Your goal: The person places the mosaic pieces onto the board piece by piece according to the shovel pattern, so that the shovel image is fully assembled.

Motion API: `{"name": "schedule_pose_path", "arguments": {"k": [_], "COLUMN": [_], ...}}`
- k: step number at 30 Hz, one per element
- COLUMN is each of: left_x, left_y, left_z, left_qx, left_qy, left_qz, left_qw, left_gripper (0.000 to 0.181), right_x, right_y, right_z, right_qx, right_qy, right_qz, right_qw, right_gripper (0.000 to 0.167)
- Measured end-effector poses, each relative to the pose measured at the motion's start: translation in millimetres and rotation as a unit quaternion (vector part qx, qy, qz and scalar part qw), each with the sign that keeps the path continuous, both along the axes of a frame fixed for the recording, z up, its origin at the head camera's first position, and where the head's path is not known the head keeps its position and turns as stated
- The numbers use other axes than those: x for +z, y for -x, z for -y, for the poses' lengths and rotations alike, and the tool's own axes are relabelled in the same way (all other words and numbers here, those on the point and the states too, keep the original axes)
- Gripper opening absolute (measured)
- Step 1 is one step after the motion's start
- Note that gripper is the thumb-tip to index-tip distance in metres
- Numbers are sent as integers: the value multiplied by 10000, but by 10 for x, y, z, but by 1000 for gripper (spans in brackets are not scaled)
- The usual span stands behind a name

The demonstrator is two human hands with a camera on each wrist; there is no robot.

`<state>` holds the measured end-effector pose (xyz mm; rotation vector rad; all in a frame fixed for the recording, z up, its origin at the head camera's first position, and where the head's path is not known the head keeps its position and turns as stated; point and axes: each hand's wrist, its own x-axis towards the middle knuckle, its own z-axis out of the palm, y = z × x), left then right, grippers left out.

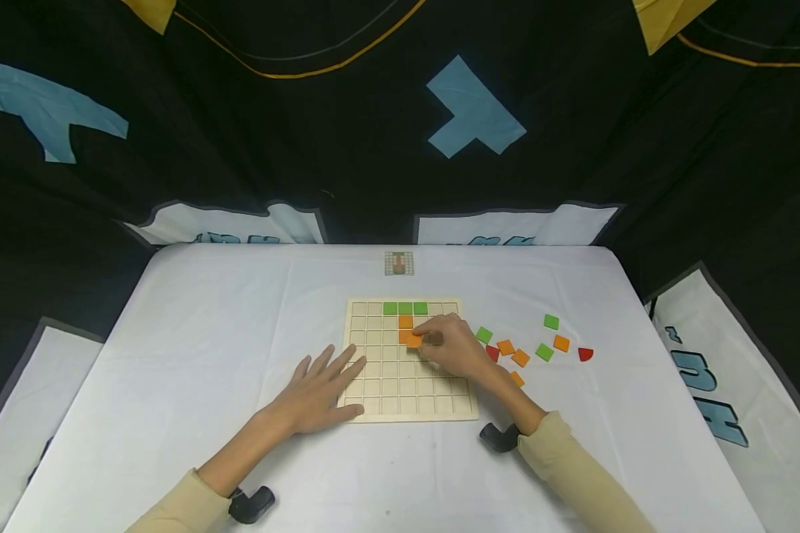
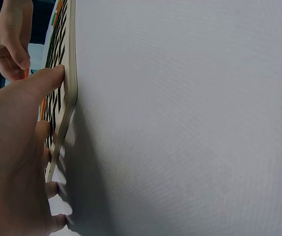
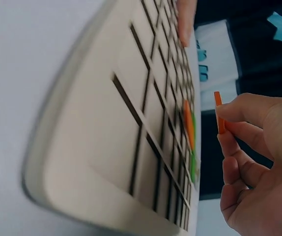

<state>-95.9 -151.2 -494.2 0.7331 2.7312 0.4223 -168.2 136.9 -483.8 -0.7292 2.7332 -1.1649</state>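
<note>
A pale wooden grid board [image 1: 387,385] lies on the white table. Three green square tiles [image 1: 405,308] sit side by side in its far row, with orange square tiles [image 1: 405,322] in the column below the middle one. My right hand [image 1: 455,346] pinches another orange tile [image 3: 219,113] between thumb and fingers, just above the board near that column. My left hand [image 1: 320,396] is spread with straight fingers at the board's left edge; its thumb [image 2: 52,78] and some fingers touch the board. Part of the board's right side is hidden under the right hand.
Right of the board lie several loose tiles: green squares [image 1: 551,322], orange squares [image 1: 561,343] and red rounded pieces [image 1: 585,354]. A small card with a gridded picture [image 1: 398,263] lies beyond the board. Black cloth [image 1: 347,163] hangs behind the table.
</note>
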Motion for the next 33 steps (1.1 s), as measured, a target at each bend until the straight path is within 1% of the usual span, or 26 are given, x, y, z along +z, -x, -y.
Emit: {"name": "schedule_pose_path", "arguments": {"k": [3, 7, 11, 15, 20, 29, 33], "left_x": [7, 9, 5, 0, -4, -7, -8], "left_y": [0, 0, 2, 5, 8, 10, 6], "left_z": [-3, -5, -7, -9, -7, -4, -4], "left_qx": [-14, -26, -21, -14, -9, -2, 8], "left_qy": [-7, -14, -5, 15, 38, 32, 40], "left_qz": [-3, -12, 12, 18, 14, -3, 25], "left_qw": [10000, 10000, 10000, 10000, 10000, 10000, 10000], "left_gripper": [77, 77, 77, 77, 78, 78, 78], "right_x": [-59, -112, -128, -137, -154, -152, -155], "right_y": [-3, -4, -15, -33, -36, -45, -46], "right_z": [49, 80, 88, 90, 107, 168, 182], "right_qx": [-11, -82, -148, -133, -108, -64, -88], "right_qy": [-39, -210, -384, -419, -497, -553, -585], "right_qz": [52, 122, 284, 361, 317, 182, 205], "right_qw": [10000, 9997, 9987, 9984, 9982, 9983, 9980], "right_gripper": [26, 27, 28, 29, 31, 26, 27]}}
